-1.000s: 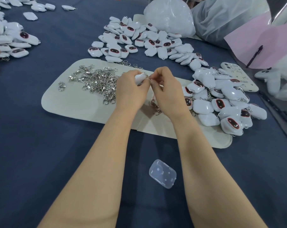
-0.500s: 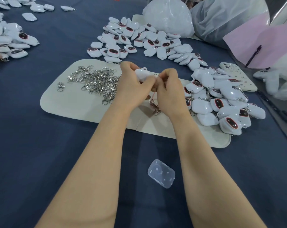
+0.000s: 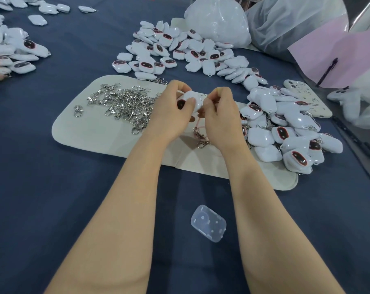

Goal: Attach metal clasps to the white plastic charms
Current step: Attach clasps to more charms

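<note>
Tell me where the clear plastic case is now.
In the head view, the clear plastic case lies on the blue cloth, left of the right forearm, below the beige mat.

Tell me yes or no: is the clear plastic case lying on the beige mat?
No, the clear plastic case lies on the blue cloth, apart from the beige mat's near edge.
</note>
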`<move>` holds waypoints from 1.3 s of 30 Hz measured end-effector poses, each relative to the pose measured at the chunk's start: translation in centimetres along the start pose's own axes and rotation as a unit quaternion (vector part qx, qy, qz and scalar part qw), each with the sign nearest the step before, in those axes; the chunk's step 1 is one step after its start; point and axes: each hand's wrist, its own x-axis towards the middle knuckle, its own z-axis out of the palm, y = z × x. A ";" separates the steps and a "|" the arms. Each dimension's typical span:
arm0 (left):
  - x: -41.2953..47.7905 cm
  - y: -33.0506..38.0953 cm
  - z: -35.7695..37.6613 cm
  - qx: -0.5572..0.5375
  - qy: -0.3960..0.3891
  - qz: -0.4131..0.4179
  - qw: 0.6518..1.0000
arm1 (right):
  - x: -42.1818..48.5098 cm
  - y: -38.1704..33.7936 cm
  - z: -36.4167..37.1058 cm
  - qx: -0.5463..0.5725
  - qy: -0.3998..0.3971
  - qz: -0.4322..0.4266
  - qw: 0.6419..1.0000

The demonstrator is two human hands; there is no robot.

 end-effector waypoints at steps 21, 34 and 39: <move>0.0 -0.3 0.1 0.041 0.018 -0.001 0.999 | -0.1 0.0 0.2 -0.036 -0.041 -0.003 0.998; 0.0 -0.2 -0.4 0.076 0.025 0.010 0.997 | -0.2 -0.5 0.3 -0.110 -0.076 -0.025 0.991; 0.0 -0.3 -0.5 0.047 0.037 -0.003 0.998 | -0.3 -0.5 0.4 -0.116 -0.082 -0.038 0.989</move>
